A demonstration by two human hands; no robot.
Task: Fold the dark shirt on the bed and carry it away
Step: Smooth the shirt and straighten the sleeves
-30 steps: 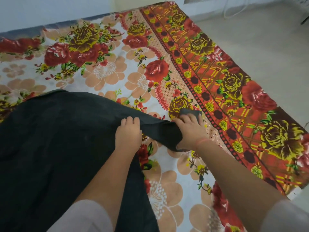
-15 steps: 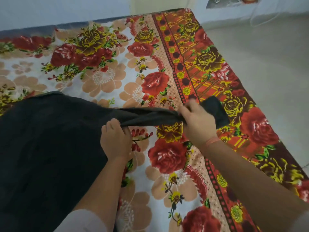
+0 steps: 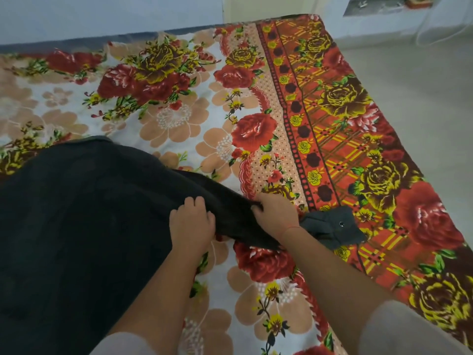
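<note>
The dark shirt lies spread over the left half of the bed, its body flat and one sleeve stretched out to the right. My left hand grips the sleeve where it leaves the body, fingers curled over the cloth. Just to its right, my right hand grips the same sleeve farther along. The sleeve's cuff, with a small snap button, lies past my right wrist on the bed's red border.
The bed wears a floral sheet with a red and yellow border along its right side. Bare grey floor runs beside the bed on the right. A pale wall stands behind the bed's far edge.
The sleeve was lifted and pulled taut to the right; now it lies lower on the bed. My right hand has slid back along it toward my left, leaving the cuff lying loose.
</note>
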